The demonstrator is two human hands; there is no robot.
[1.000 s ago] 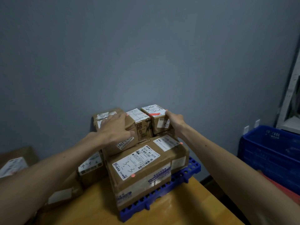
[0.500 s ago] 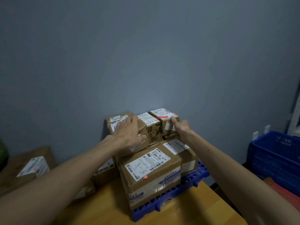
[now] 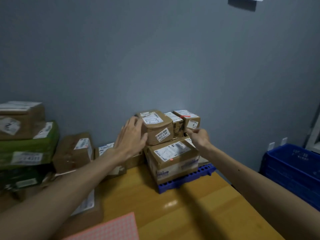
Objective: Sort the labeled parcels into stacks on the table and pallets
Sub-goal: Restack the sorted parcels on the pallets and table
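Note:
A blue plastic pallet (image 3: pixel 205 172) lies on the wooden table (image 3: pixel 181 215) against the wall. On it stands a large brown parcel (image 3: pixel 173 159) with a handwritten white label. Three smaller labelled parcels sit in a row on top: a wide one (image 3: pixel 156 129) at the left, a narrow one (image 3: pixel 175 122) in the middle and a small one (image 3: pixel 190 121) at the right. My left hand (image 3: pixel 131 136) has its fingers spread at the wide parcel's left side, fingertips at its front corner. My right hand (image 3: pixel 198 135) hangs loosely curled just below the small parcel and holds nothing.
More parcels stand at the left: a brown box (image 3: pixel 20 119) on green boxes (image 3: pixel 27 148), another brown box (image 3: pixel 72 151), and a flat parcel (image 3: pixel 86 205) under my left forearm. A blue crate (image 3: pixel 294 168) stands at the right, a pink checked sheet (image 3: pixel 112 228) lies at the table's near edge.
My left hand has slid off the top of the wide parcel to its left side. My right hand has come off the small parcel and drawn back. The view has swung left and pulled back.

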